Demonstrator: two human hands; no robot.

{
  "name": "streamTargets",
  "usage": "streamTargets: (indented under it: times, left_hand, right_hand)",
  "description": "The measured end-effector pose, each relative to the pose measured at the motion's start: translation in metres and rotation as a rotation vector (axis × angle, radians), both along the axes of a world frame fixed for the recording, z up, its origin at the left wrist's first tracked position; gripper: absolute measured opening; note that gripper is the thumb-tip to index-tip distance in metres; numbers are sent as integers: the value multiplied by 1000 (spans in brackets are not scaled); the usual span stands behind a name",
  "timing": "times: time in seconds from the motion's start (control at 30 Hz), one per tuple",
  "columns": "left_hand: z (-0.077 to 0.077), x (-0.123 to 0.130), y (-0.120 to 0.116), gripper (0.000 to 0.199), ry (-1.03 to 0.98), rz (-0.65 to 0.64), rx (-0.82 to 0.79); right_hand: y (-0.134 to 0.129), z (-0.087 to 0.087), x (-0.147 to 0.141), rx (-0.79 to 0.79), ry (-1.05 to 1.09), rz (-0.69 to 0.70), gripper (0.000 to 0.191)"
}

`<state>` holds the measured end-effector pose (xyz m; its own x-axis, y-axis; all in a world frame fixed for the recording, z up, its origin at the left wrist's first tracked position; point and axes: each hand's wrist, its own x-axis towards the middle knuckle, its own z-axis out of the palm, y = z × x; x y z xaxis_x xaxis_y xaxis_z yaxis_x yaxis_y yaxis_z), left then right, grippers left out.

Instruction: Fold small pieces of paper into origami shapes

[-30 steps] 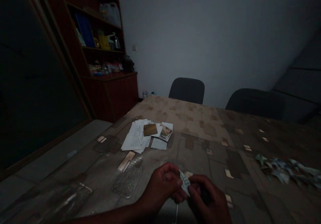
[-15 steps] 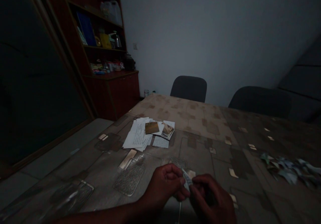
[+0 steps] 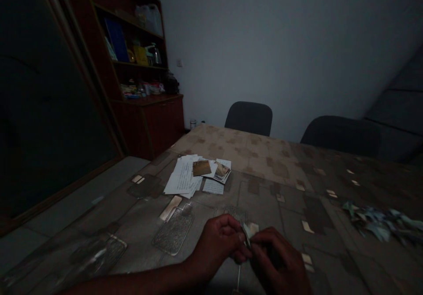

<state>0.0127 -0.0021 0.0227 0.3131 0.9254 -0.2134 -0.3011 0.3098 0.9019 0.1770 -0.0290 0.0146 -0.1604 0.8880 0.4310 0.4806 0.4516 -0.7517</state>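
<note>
- A small, pale folded paper (image 3: 246, 232) is held up between your two hands, low and just right of centre, above the near part of the table.
- Your left hand (image 3: 220, 242) pinches the paper's left side between thumb and fingers.
- Your right hand (image 3: 279, 255) has its fingertips closed on the paper's right side.
- Beneath them spreads a patterned brown tablecloth (image 3: 264, 202), shiny in places.
- Beyond your hands, to the left, lie overlapping printed sheets (image 3: 181, 178), with a brown card (image 3: 201, 168) on top.
- Far to the right sits a heap of crumpled-looking paper pieces (image 3: 380, 225).
- Past the table stand two dark chairs (image 3: 249, 118); at left, a reddish cabinet (image 3: 155, 125) holds household items.
</note>
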Motion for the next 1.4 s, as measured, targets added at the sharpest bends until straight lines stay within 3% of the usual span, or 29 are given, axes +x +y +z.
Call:
streamTargets:
  times: [0.27,0.53,0.77,0.9,1.0,1.27,1.4]
  left_hand:
    - [-4,-1,0,32,1,-13,30]
    - [1,0,-1,31,8,-19,18]
    - [-9,0,-2,31,-24,-28,41]
    - [-5,2,-3,21,61,-8,69]
    - [-2,1,-4,15,119,1,107]
    - [-11,0,-3,18,160,-13,129]
    - [-10,1,-3,21,197,-10,128]
  right_hand:
    - [-1,1,-4,-33,119,-54,6]
    - [1,-3,-2,-83,1,-81,7]
    - [4,-5,-4,-156,-32,-147,16]
    - [5,-2,-4,-147,-15,-89,10]
    - [6,-1,-4,-189,21,-24,21]
    - [7,-11,1,-338,194,27,31]
    - [6,-10,-3,-304,191,32,25]
